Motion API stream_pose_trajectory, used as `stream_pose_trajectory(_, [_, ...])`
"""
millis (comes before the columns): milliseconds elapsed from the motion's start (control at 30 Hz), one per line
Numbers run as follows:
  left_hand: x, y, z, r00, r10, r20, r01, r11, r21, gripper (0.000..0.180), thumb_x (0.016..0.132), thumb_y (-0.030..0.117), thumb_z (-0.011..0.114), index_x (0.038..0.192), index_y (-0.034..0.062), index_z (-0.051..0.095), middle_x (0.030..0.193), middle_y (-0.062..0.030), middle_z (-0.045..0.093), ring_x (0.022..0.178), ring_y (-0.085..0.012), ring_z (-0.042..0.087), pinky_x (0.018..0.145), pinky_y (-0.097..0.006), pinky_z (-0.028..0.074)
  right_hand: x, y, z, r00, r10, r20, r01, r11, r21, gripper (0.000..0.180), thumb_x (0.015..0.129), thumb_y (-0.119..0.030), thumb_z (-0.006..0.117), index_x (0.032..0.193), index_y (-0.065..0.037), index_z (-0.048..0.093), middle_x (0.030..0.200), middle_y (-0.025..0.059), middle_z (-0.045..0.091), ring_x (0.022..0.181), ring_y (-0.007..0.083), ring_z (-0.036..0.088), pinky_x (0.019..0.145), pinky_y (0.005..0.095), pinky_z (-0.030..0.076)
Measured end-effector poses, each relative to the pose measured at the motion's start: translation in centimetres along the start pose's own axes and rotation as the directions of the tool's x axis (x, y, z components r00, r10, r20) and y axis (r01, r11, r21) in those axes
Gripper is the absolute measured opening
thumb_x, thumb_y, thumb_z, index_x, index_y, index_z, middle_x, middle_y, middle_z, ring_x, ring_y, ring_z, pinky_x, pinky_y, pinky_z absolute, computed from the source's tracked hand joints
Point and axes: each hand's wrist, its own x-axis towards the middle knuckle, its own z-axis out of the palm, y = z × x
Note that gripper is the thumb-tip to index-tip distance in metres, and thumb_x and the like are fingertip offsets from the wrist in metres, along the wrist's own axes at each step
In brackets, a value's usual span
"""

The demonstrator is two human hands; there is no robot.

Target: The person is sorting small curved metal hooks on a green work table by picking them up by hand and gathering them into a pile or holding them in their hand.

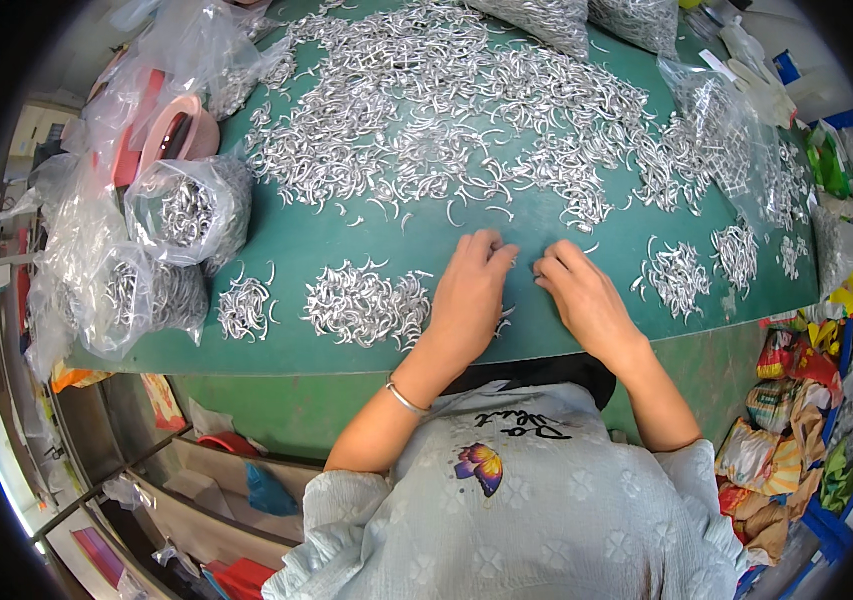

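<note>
My left hand (473, 290) rests low over the green table, its fingers bent and drawn together with the thumb. A hint of silver shows at its fingertips, too small to make out. Across a narrow gap, my right hand (586, 302) has its fingers curled in toward the thumb; whatever they hold is hidden. Beyond both hands spreads a large heap of small curved silver metal pieces (376, 130). Beside my left wrist lies a smaller pile of the same pieces (361, 305). Right of my right hand sits another small pile (676, 278).
Clear plastic bags filled with the pieces (191, 210) stand at the table's left edge, near a pink container (181, 130). More filled bags (546, 20) lie at the far edge. An open clear bag (721, 120) lies at right. Colourful packages (776, 400) fill a blue rack.
</note>
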Motion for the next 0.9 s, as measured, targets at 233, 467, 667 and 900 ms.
stream_pose_trajectory(233, [0.2, 0.1, -0.6, 0.998, 0.024, -0.063, -0.024, 1.0, 0.002, 0.015, 0.081, -0.004, 0.06, 0.096, -0.0022, 0.059, 0.096, -0.0152, 0.057, 0.089, -0.0335, 0.055, 0.078, -0.039, 0.046, -3.5, 0.9, -0.8, 0.995, 0.019, -0.093, -0.022, 0.999, -0.033, 0.023, 0.074, 0.007, 0.057, 0.096, -0.001, 0.055, 0.098, 0.0142, 0.051, 0.093, 0.0327, 0.055, 0.077, 0.0393, 0.047])
stream_pose_trajectory(467, [-0.8, -0.4, -2.8, 0.99, -0.016, -0.138, 0.027, 0.997, 0.078, 0.013, 0.082, -0.002, 0.059, 0.096, -0.0011, 0.059, 0.096, -0.0159, 0.056, 0.089, -0.0329, 0.055, 0.077, -0.04, 0.046, -5.3, 3.7, -4.6, 0.897, 0.26, -0.357, -0.313, 0.945, -0.097, 0.016, 0.079, 0.007, 0.059, 0.093, 0.0, 0.058, 0.095, 0.0159, 0.056, 0.089, 0.0344, 0.057, 0.076, 0.039, 0.048])
stream_pose_trajectory(667, [-3.8, -0.6, -5.9, 0.967, -0.122, -0.224, 0.156, 0.977, 0.142, 0.014, 0.081, -0.006, 0.061, 0.095, -0.0025, 0.059, 0.094, -0.0151, 0.058, 0.084, -0.0334, 0.058, 0.075, -0.037, 0.047, -4.5, 4.3, -6.7, 0.823, 0.342, -0.454, -0.435, 0.893, -0.115, 0.01, 0.081, -0.002, 0.065, 0.087, 0.002, 0.057, 0.089, 0.0141, 0.056, 0.084, 0.0331, 0.054, 0.073, 0.0412, 0.044])
stream_pose_trajectory(900, [-5.7, -1.9, -6.3, 0.958, -0.142, -0.249, 0.205, 0.947, 0.249, 0.013, 0.082, 0.001, 0.061, 0.096, 0.0017, 0.061, 0.094, -0.0135, 0.058, 0.089, -0.0318, 0.055, 0.076, -0.04, 0.042, -2.2, 6.4, -6.0, 0.892, 0.194, -0.408, -0.336, 0.889, -0.311, 0.011, 0.079, -0.005, 0.067, 0.079, -0.001, 0.057, 0.081, 0.0126, 0.054, 0.081, 0.0323, 0.051, 0.073, 0.0413, 0.04])
